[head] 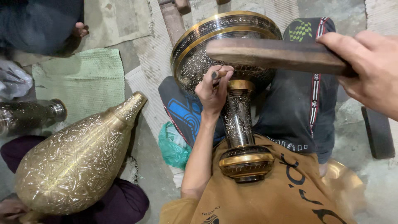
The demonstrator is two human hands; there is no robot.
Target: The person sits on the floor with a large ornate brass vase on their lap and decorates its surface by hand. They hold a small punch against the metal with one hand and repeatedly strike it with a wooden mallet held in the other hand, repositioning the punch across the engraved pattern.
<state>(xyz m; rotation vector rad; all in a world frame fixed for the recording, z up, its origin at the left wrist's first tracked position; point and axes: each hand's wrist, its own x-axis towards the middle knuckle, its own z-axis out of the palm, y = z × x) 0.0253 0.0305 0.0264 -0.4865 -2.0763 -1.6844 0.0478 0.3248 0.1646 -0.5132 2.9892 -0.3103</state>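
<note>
A tall engraved brass stand with a black-and-gold bowl (226, 41) on a patterned stem (237, 120) rests across my lap, its foot against my chest. My left hand (213, 89) pinches a small chisel-like tool (218, 74) against the underside of the bowl, just above the stem's gold collar. My right hand (367, 68) grips a flat dark wooden mallet (275, 54), held level above the bowl and the tool.
A large engraved brass flask (76, 159) lies at the left on another person's lap. A dark metal vessel (31, 114) lies at the far left edge. Beside it are a green mat (89, 79), a green plastic bag (174, 145) and a dark block (378, 132).
</note>
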